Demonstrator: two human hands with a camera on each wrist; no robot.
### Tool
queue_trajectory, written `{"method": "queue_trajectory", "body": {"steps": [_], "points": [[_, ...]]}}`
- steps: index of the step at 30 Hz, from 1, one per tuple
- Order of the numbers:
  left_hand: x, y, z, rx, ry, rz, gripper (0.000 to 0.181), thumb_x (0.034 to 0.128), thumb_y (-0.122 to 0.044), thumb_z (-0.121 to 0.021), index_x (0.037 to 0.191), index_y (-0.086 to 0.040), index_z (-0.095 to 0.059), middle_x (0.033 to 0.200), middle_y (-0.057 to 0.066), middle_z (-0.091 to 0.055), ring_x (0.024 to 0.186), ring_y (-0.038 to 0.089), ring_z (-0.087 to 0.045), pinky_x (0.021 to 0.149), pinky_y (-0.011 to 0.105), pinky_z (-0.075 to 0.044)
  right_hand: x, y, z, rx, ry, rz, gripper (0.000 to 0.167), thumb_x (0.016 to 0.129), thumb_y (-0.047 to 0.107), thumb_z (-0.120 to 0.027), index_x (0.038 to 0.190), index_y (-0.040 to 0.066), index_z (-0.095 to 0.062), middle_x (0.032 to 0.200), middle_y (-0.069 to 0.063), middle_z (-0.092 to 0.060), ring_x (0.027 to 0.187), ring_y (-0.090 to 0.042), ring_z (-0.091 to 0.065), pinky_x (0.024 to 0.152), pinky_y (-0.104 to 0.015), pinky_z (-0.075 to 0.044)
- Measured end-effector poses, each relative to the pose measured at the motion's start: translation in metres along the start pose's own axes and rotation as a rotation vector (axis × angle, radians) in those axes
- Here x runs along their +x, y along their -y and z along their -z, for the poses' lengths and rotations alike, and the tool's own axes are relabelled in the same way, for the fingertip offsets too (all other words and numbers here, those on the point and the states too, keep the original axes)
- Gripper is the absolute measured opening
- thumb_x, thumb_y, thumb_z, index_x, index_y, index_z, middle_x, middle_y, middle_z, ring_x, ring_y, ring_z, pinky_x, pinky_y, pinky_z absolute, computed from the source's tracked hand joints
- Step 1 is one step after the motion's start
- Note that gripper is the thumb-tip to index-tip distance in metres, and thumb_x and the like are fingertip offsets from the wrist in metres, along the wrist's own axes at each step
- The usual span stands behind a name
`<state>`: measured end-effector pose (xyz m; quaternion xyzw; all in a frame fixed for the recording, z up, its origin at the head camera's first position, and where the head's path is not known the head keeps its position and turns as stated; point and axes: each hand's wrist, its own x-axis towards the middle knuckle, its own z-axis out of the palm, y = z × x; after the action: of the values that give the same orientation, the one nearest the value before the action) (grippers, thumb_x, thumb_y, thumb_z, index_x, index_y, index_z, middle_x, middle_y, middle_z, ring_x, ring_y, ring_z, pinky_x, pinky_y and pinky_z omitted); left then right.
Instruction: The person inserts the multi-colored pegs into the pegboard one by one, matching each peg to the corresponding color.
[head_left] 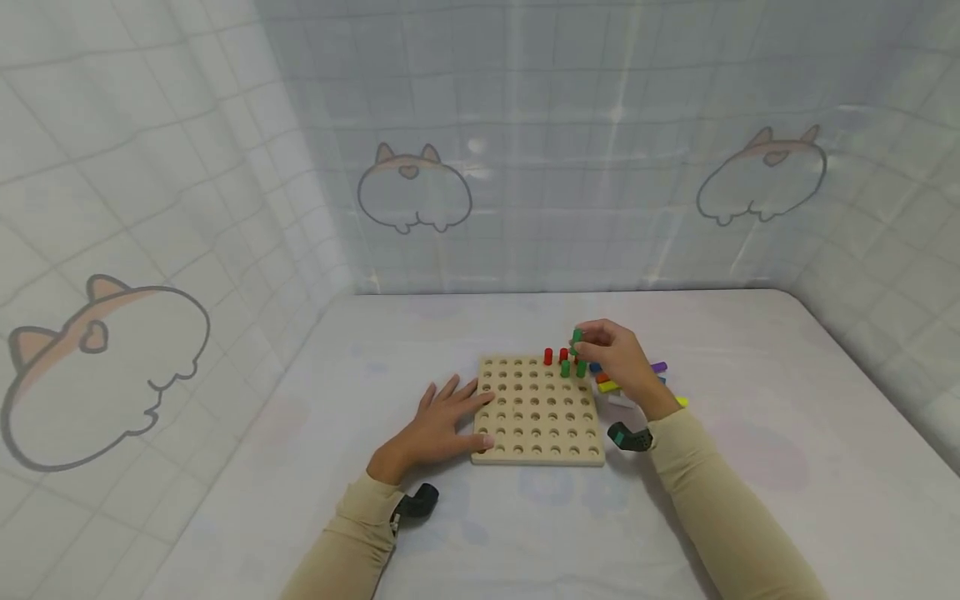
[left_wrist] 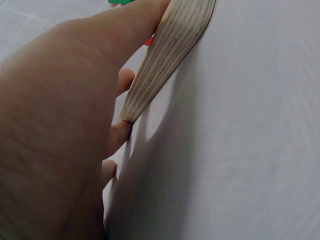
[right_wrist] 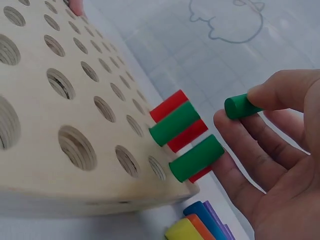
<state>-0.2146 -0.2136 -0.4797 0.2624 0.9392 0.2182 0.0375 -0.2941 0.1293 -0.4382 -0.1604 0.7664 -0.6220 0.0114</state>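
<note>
A pale wooden pegboard (head_left: 536,460) with rows of round holes lies flat on the table. My left hand (head_left: 435,432) rests at its left edge, fingers spread and the thumb on the board's top. Beyond the far right corner of the holes, my right hand (head_left: 621,360) pinches a green peg (right_wrist: 241,106) between thumb and fingers, above the board and apart from it. Two green pegs (right_wrist: 196,157) stand in the board near that corner. Behind them, red pegs (head_left: 548,357) stand in the far row, one partly hidden by a green peg.
Loose pegs lie on the table right of the board, partly under my right hand: a purple peg (head_left: 659,367), a yellow peg (head_left: 609,387), a white peg (head_left: 621,401), plus blue and orange ones. A patterned sheet (head_left: 540,233) hangs behind the table.
</note>
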Motion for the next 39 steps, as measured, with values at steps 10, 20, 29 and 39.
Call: {"method": "queue_trajectory", "body": {"steps": [10,20,29,39], "points": [[0.001,-0.002,0.001,0.011,-0.006,-0.015,0.08,0.0901,-0.071,-0.055,0.157,-0.032,-0.036,0.164,0.003,-0.024,0.153,0.035,-0.004,0.116,0.064,0.004,-0.001,0.002,-0.008,-0.056,0.004,0.018,0.041,0.098,0.019,-0.069,0.134,0.003,-0.06,0.12,-0.017,-0.065,0.104,-0.025,-0.064,0.093,-0.043,-0.052],[-0.003,-0.004,0.001,0.015,-0.007,0.005,0.081,0.0896,-0.072,-0.055,0.157,-0.031,-0.037,0.164,0.004,-0.024,0.153,0.035,-0.005,0.116,0.064,0.004,0.0,0.004,-0.018,-0.072,0.048,0.066,0.039,0.098,0.016,-0.069,0.132,-0.001,-0.059,0.113,-0.017,-0.067,0.09,-0.04,-0.062,0.074,-0.042,-0.054],[-0.004,0.0,0.002,0.018,-0.01,0.012,0.08,0.0895,-0.072,-0.055,0.157,-0.033,-0.036,0.164,0.002,-0.024,0.153,0.034,-0.004,0.116,0.062,0.005,0.002,0.001,-0.028,-0.145,0.051,0.064,0.037,0.097,0.015,-0.069,0.128,-0.003,-0.061,0.113,-0.014,-0.069,0.105,-0.027,-0.065,0.087,-0.039,-0.052],[-0.005,-0.001,0.001,0.003,0.014,0.023,0.081,0.0898,-0.072,-0.054,0.158,-0.033,-0.033,0.165,0.001,-0.02,0.153,0.032,-0.001,0.117,0.06,0.006,0.001,0.002,-0.033,-0.259,0.073,0.037,0.028,0.096,0.02,-0.07,0.121,0.007,-0.066,0.109,-0.007,-0.069,0.104,-0.024,-0.066,0.087,-0.045,-0.054]]}}
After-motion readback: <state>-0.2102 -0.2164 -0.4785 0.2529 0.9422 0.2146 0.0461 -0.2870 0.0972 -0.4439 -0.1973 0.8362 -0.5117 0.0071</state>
